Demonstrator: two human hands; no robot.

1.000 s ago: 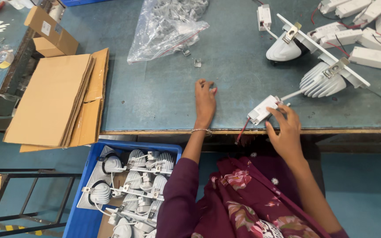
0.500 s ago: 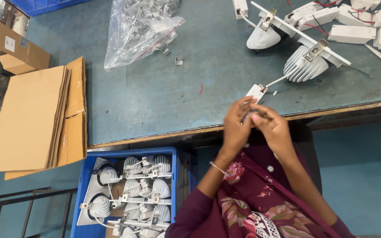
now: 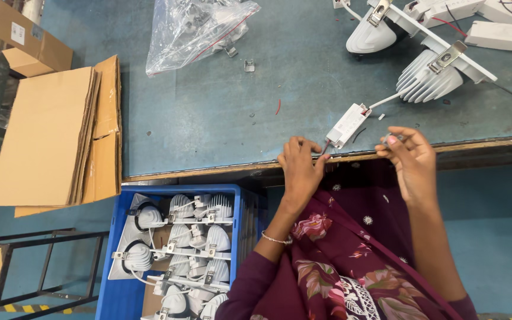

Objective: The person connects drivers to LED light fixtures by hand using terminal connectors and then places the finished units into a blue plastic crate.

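Observation:
A small white driver box (image 3: 346, 124) lies near the front edge of the blue-grey table (image 3: 220, 118), wired to a white finned downlight (image 3: 428, 78). My left hand (image 3: 299, 168) pinches the thin wires that come out of the box's near end. My right hand (image 3: 408, 160) is at the table edge to the right, fingertips pinched on something very small that I cannot make out. A second white downlight (image 3: 370, 34) lies further back.
A clear plastic bag of small parts (image 3: 197, 29) and a loose metal clip (image 3: 249, 65) lie at the back. Flat cardboard sheets (image 3: 54, 136) and a small carton (image 3: 25, 35) sit left. A blue crate (image 3: 109, 284) of white downlights stands below the table. More white driver boxes (image 3: 496, 32) are at the back right.
My left hand came back from the table top to the driver box. Both hands met at its wires, then my right hand moved off to the right.

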